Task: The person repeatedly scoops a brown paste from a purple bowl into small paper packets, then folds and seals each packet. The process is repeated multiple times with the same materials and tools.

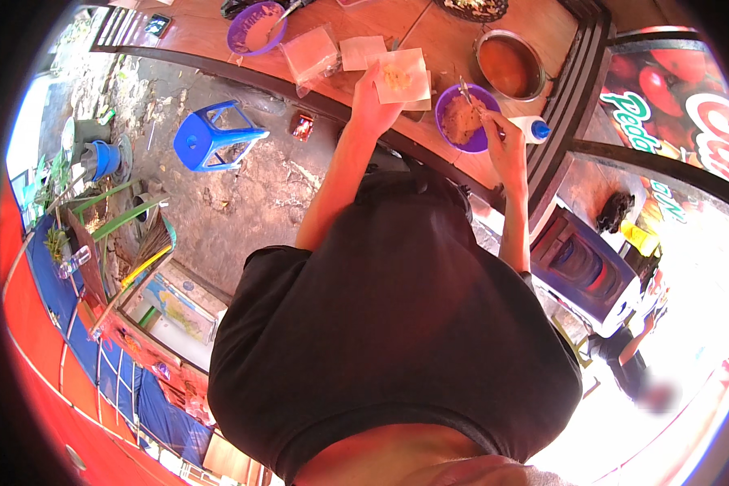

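Note:
My left hand point(373, 105) holds up a thin pale square wrapper point(413, 68) over the table's near edge. A small patch of yellowish filling point(397, 78) lies on the wrapper. My right hand point(506, 146) is closed around a spoon point(484, 113) at the right side of a purple bowl point(443, 136). Inside that bowl is a tan, mashed filling point(463, 121), and another metal utensil point(464, 91) stands up at its far side. Beyond my left hand lie a plastic-wrapped stack of wrappers point(310, 55) and a loose wrapper point(360, 53).
A second purple bowl point(255, 31) with a spoon stands far left. A metal pot point(510, 65) of orange-brown contents and a white bottle with a blue cap point(535, 130) are right. A blue stool point(211, 138) stands on the floor left. Another person point(624, 364) is at lower right.

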Motion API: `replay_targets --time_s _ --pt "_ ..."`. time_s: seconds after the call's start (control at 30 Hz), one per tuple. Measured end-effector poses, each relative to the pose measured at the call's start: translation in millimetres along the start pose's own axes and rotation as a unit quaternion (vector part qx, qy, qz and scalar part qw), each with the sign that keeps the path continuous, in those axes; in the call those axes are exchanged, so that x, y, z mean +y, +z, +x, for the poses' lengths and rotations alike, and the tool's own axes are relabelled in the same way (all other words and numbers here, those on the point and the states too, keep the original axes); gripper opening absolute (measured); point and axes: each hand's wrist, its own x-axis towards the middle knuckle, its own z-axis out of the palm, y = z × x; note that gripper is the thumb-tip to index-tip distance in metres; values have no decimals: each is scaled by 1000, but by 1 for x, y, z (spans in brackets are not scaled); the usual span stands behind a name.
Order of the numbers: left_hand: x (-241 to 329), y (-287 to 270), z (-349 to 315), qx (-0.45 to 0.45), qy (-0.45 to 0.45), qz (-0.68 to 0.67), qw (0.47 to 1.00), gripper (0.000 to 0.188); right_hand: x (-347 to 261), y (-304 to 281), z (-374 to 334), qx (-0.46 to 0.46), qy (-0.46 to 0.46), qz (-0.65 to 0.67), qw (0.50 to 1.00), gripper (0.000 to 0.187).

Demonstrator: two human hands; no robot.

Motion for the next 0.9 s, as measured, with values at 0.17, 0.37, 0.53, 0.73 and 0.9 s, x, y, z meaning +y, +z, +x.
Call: replay_targets --time_s 0.17,0.37,0.53,0.73,0.9 --pt "-11 -15 -1 42 -51 31 997 43 7 -10 -26 -2 -4 -152 988 20" --pt "-24 -22 -8 115 -95 82 985 44 2 -11 -42 -48 22 -183 982 23" --pt "-27 -27 -10 111 -110 86 984 44 1 -14 -50 -63 18 -144 987 26" --pt "-31 -24 -15 117 -116 113 980 45 3 -22 -50 -86 -36 -170 981 30" --pt "-30 -27 -17 96 -124 77 985 46 1 -16 -51 -92 -37 -183 978 30"
